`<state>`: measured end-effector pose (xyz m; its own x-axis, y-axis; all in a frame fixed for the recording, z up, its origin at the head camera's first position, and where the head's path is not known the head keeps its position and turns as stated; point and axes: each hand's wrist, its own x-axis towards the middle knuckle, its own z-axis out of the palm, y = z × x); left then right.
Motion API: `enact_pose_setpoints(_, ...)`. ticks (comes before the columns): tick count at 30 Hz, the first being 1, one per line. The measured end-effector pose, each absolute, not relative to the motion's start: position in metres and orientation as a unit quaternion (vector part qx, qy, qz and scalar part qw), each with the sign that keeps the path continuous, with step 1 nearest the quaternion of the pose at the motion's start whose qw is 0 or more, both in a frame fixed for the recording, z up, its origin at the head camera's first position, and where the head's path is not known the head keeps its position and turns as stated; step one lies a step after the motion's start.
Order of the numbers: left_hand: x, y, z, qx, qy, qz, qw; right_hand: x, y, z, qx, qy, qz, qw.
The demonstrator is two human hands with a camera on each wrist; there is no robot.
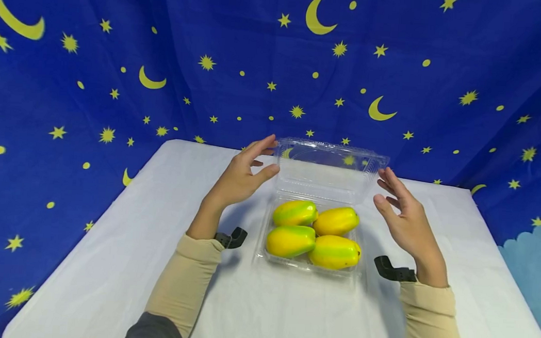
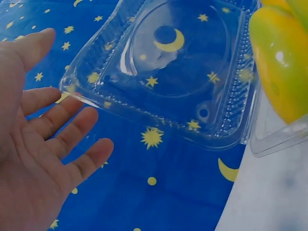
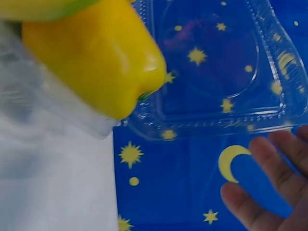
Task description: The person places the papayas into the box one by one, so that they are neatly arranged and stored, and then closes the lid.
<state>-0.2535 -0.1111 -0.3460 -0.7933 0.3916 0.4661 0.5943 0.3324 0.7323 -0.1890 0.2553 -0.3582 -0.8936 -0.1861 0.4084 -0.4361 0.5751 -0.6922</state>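
A clear plastic clamshell box (image 1: 311, 268) stands on the table with its lid (image 1: 327, 180) raised at the back. Several plump yellow-and-green fruits (image 1: 291, 241), papaya-like in shape, lie in its base in two rows. At the lid's upper left corner is my left hand (image 1: 242, 175), its fingers spread and fairly straight; in the left wrist view the fingertips (image 2: 72, 103) come right at the lid's edge. My right hand (image 1: 407, 221) is by the lid's right side, fingers loosely extended. The right wrist view shows its fingertips (image 3: 263, 147) close beside the lid's rim.
A white cloth covers the table (image 1: 120, 263). Behind it and along both sides hangs a blue curtain (image 1: 241, 43) with yellow moons and stars. Each wrist carries a black camera mount (image 1: 392, 269), near the sides of the box.
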Motion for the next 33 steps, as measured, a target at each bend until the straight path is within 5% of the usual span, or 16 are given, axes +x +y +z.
enact_pose_setpoints(33,-0.191,-0.128,-0.342,-0.284,-0.869,-0.396,0.082,-0.126,0.235,-0.338,0.093,-0.907,0.375,0.168)
